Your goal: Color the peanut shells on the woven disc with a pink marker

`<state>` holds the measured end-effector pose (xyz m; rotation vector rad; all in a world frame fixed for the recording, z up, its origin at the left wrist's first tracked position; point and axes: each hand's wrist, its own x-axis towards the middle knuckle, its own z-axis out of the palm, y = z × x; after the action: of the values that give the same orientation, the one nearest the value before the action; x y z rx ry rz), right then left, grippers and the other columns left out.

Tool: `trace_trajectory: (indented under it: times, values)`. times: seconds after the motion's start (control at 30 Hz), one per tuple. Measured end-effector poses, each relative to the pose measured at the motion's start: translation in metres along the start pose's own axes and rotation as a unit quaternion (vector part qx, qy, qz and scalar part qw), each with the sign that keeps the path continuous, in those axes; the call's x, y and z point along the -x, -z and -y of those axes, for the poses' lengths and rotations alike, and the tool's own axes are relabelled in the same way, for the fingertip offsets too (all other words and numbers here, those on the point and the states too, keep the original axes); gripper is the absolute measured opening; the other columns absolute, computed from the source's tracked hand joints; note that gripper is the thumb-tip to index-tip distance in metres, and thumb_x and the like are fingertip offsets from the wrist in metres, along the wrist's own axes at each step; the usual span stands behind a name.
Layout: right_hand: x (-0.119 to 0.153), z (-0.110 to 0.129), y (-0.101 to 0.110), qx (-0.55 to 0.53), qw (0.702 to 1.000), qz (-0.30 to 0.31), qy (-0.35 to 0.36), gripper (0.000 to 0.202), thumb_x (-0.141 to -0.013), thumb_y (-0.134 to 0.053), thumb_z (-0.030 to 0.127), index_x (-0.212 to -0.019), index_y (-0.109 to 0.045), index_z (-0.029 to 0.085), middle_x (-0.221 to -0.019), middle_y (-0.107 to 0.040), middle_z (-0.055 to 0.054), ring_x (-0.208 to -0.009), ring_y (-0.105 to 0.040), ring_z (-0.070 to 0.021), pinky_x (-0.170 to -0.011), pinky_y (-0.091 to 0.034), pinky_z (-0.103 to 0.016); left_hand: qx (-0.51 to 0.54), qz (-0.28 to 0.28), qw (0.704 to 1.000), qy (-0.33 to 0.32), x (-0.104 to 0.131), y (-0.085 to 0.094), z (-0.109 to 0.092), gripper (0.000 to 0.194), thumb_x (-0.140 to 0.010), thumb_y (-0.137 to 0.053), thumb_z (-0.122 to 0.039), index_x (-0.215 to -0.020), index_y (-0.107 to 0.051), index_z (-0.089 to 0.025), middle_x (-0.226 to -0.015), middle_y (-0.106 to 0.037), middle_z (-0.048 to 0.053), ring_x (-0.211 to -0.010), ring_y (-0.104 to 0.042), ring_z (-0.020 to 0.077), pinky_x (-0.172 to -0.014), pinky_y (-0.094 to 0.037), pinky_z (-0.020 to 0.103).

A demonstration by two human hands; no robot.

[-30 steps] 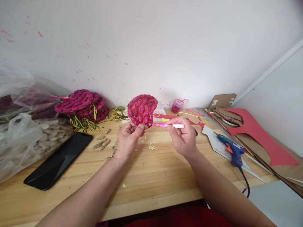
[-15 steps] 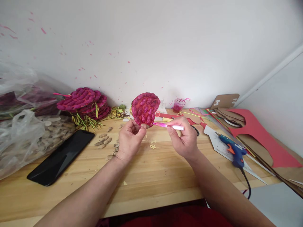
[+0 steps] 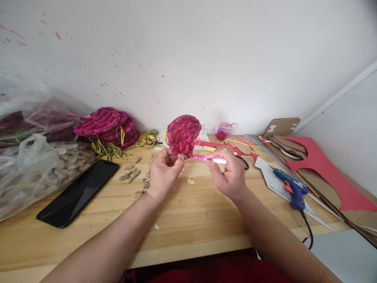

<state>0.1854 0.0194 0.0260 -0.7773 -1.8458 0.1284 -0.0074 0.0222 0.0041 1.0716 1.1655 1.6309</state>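
My left hand (image 3: 165, 173) pinches the bottom edge of a magenta-painted peanut disc (image 3: 184, 133), held upright above the table with its peanut-covered face towards me. The peanuts look wet and glossy, on a red backing. In my right hand (image 3: 225, 171) is a paintbrush (image 3: 216, 160) with a white handle and a pink-stained front end; its tip touches the disc's lower right edge. Behind, against the wall, stands a small clear cup of pink paint (image 3: 224, 131). Several similar discs are piled in a stack (image 3: 107, 122) to the left, with yellow-green yarn (image 3: 108, 151) hanging from them.
On the left are a plastic bag of peanuts (image 3: 67, 169), a black phone (image 3: 79, 192) and loose peanuts (image 3: 129, 173). A blue glue gun (image 3: 291, 188) with its cord lies at the right, near red cut card (image 3: 330, 169). Scraps (image 3: 191, 181) dot the wooden table (image 3: 188, 224).
The disc has turned slightly in my left hand and shifted a little right. The brush tip stays at its lower right edge. The whole view has shifted slightly.
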Motion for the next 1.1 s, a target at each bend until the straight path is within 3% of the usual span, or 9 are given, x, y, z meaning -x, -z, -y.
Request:
trace_trajectory:
  times: [0.27,0.67,1.1]
  values:
    - [0.0000,-0.0005,-0.0012,0.002,1.000,-0.005,-0.001,0.010,-0.097,-0.066,0.017,-0.101,-0.065,0.025,-0.089,-0.072,-0.003,-0.084,-0.065,-0.0204,-0.074,-0.051,-0.037,-0.021,0.005,1.000,-0.014,0.0012,0.0005,0.0016,0.021,-0.068,-0.084,-0.029,-0.074,-0.065,-0.021,-0.070,-0.066,0.000,-0.065,-0.057,0.0149,-0.064,-0.045,0.026]
    - [-0.0031,0.0057,-0.0007,0.042,0.999,-0.003,0.017,0.008,-0.096,-0.066,0.016,-0.097,-0.066,0.024,-0.084,-0.071,-0.002,-0.081,-0.064,-0.0193,-0.074,-0.051,-0.034,-0.185,0.013,0.979,-0.087,0.0019,0.0030,0.0037,0.018,-0.076,-0.071,-0.034,-0.075,-0.060,-0.021,-0.069,-0.060,-0.001,-0.062,-0.053,0.0134,-0.064,-0.045,0.027]
    - [-0.0015,0.0039,-0.0014,0.030,0.999,0.004,0.012,0.007,-0.096,-0.066,0.016,-0.097,-0.065,0.023,-0.086,-0.071,-0.002,-0.083,-0.064,-0.0190,-0.076,-0.050,-0.034,-0.201,0.016,0.974,-0.099,0.0020,0.0038,0.0025,0.018,-0.077,-0.069,-0.035,-0.074,-0.058,-0.021,-0.069,-0.062,-0.001,-0.063,-0.056,0.0140,-0.065,-0.048,0.027]
